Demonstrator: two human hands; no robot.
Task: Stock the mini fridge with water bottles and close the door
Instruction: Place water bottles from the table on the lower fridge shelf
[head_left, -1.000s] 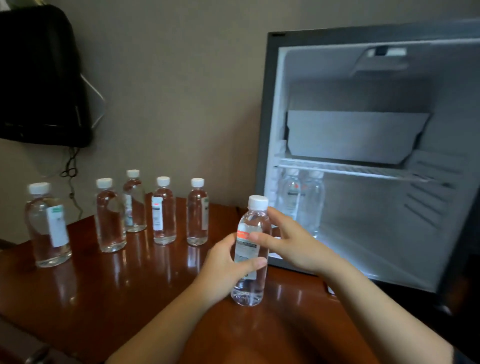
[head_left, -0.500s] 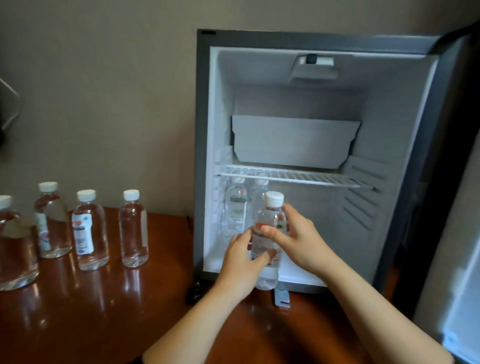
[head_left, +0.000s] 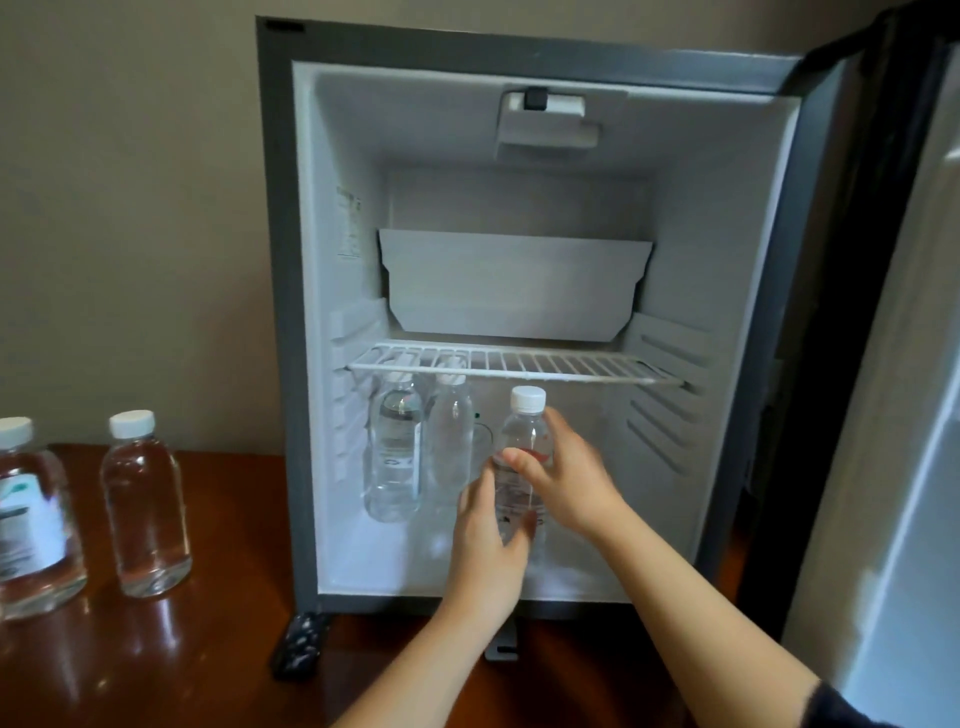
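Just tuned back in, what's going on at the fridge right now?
A person holds a clear plastic water bottle with a white cap in both hands, the left hand low on it, the right hand higher. It is upright inside the open grey mini fridge, under the white wire shelf, right of two clear bottles at the back left. Whether it rests on the fridge floor is hidden. Two more capped bottles wait on the brown wooden table; the door stands open.
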